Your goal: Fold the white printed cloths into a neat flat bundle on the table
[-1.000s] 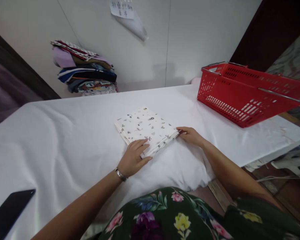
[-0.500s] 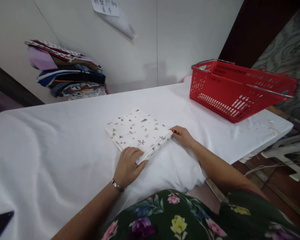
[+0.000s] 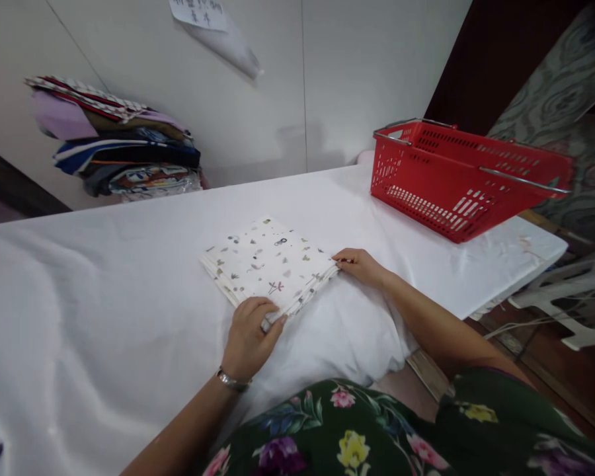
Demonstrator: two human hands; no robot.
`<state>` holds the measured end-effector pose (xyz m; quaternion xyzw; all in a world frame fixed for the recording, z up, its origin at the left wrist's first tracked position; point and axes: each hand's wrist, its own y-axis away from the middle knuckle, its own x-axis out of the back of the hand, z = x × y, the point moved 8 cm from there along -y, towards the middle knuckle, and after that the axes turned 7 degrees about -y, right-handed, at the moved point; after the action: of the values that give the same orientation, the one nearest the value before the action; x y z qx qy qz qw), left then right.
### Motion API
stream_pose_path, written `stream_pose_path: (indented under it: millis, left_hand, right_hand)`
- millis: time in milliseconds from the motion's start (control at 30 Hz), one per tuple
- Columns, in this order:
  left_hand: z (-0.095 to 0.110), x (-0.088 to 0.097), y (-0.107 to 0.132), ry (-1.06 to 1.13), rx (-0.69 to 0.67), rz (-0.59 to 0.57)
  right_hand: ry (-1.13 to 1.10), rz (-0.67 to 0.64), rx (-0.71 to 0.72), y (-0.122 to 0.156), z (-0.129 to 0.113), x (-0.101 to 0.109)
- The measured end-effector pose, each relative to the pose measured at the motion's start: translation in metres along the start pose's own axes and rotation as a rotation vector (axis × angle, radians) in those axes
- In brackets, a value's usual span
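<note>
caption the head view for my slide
Left hand and right hand hold a folded printed cloth, red shopping basket at right.

A person in a dark green floral top works at a table covered in white cloth, both hands on a folded, cream-coloured fabric printed with small motifs. The right hand pinches its right corner, while the left hand, a metal bracelet at its wrist, rests fingers over the near corner, its thumb close to the edge. A red plastic basket with metal handles stands at the table's right end. Folded textiles are piled near the far edge, left of a curling paper sign on the pale wall.
</note>
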<state>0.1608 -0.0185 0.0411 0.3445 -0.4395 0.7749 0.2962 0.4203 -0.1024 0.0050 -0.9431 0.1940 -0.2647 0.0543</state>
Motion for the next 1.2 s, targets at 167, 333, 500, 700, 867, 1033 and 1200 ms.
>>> stream_pose_path:
  millis: [167, 333, 500, 700, 867, 1033, 1200]
  left_hand:
    - [0.001, -0.002, -0.001, -0.007, 0.002, -0.034]
    - [0.001, -0.002, -0.002, -0.019, 0.005, -0.032]
    - [0.001, -0.005, 0.0, -0.037, -0.008, -0.063]
    - [0.002, -0.006, 0.0, -0.012, 0.017, -0.067]
    - [0.004, -0.008, 0.002, -0.008, 0.031, -0.073]
    - [0.005, -0.007, 0.004, -0.038, 0.005, -0.063]
    - [0.014, -0.004, 0.004, -0.128, -0.095, -0.073]
  right_hand:
    - [0.248, -0.122, 0.115, -0.007, -0.013, -0.005]
    - [0.481, -0.104, 0.164, -0.005, -0.02, -0.01]
    - [0.649, -0.058, 0.123, 0.008, -0.015, -0.008]
    - [0.655, -0.047, 0.146, 0.014, -0.012, -0.01]
    - [0.632, -0.065, 0.15, 0.016, -0.008, -0.011]
    - [0.562, -0.019, 0.179, 0.019, -0.027, -0.007]
    - [0.528, -0.088, 0.312, 0.029, -0.059, -0.035]
